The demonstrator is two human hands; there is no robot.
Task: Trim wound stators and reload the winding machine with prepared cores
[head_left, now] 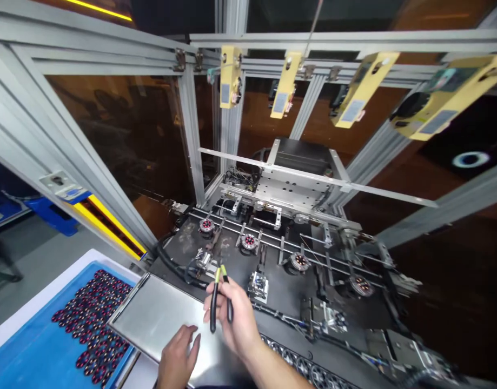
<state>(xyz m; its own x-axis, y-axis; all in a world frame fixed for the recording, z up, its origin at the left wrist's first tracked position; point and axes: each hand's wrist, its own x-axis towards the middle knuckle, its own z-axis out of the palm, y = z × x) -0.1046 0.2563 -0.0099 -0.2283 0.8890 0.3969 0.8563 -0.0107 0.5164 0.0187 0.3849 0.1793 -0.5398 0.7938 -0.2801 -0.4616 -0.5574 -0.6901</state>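
My right hand (239,319) is closed around a pair of pliers (213,310) with black and yellow-green handles. They point away from me, and their jaws are hard to make out against the dark machine bed. Below and to the left, my left hand (178,356) hovers over or rests on a flat metal plate (159,310); I cannot tell which. Its thumb and fingers are apart, with nothing held. Beyond the pliers, round fixtures hold coil-like parts with red or copper segments, among them a near one (249,241) and another farther left (206,225).
At the left, a blue-lined tray (25,351) holds many dark ring parts (96,308). Aluminium posts (193,140) and a yellow-black strip (110,227) frame the station. Several yellow units (284,86) hang overhead. Rails, cables and small clamps (258,286) cover the bed.
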